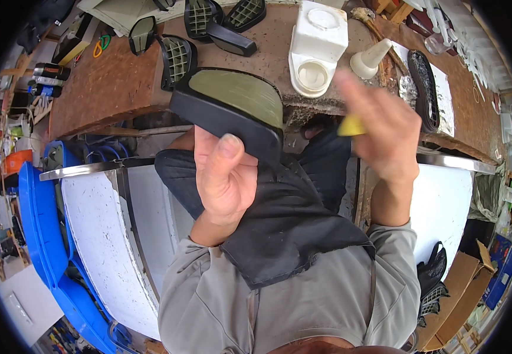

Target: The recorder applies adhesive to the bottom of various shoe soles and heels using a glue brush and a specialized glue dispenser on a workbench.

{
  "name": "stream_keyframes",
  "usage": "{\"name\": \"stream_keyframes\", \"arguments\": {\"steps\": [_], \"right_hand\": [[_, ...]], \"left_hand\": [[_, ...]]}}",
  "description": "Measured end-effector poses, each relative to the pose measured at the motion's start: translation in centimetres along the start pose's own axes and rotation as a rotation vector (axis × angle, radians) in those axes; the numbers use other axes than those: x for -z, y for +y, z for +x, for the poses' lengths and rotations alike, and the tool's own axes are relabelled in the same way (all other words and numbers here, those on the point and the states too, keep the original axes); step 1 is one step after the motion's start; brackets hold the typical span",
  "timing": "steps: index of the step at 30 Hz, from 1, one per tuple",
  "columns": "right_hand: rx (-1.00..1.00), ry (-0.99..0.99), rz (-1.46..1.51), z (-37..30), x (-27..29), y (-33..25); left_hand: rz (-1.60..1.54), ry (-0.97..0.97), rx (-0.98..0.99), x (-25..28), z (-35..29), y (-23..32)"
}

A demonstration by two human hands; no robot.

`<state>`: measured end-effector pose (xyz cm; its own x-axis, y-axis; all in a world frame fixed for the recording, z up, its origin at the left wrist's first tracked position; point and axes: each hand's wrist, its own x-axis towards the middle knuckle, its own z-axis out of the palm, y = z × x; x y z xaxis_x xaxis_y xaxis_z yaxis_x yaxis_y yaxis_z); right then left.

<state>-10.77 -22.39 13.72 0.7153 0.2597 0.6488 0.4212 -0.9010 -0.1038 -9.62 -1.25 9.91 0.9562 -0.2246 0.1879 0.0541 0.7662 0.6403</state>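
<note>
A black shoe-heel piece with an olive-green flat face is in my left hand, thumb against its black side wall. The green face is turned up and shows pale streaks. My right hand, its fingers smeared by motion, is to the right of the heel piece and apart from it. A small yellow piece shows at these fingers; its kind is too blurred to tell. Just beyond my right hand stand a white plastic glue dispenser with a round cup and a cream cone-shaped nozzle.
Several similar black pieces with green gridded undersides lie on the brown workbench. A long black sole rests on a white board at right. Green-and-orange scissors lie far left. Blue plastic bins stand at my left.
</note>
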Motion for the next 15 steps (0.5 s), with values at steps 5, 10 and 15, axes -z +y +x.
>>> {"name": "stream_keyframes", "arguments": {"steps": [5, 10, 15], "right_hand": [[-0.508, 0.372, 1.363, -0.8, 0.4, 0.1], [-0.491, 0.225, 1.486, 0.3, 0.9, -0.8], [0.078, 0.186, 1.006, 2.5, -0.3, -1.6]], "left_hand": [[-0.479, -0.123, 0.204, 1.3, 0.9, 0.1], [-0.743, -0.140, 0.435, 1.7, 1.3, -0.1], [-0.825, -0.022, 0.386, 1.3, 1.0, 0.5]]}}
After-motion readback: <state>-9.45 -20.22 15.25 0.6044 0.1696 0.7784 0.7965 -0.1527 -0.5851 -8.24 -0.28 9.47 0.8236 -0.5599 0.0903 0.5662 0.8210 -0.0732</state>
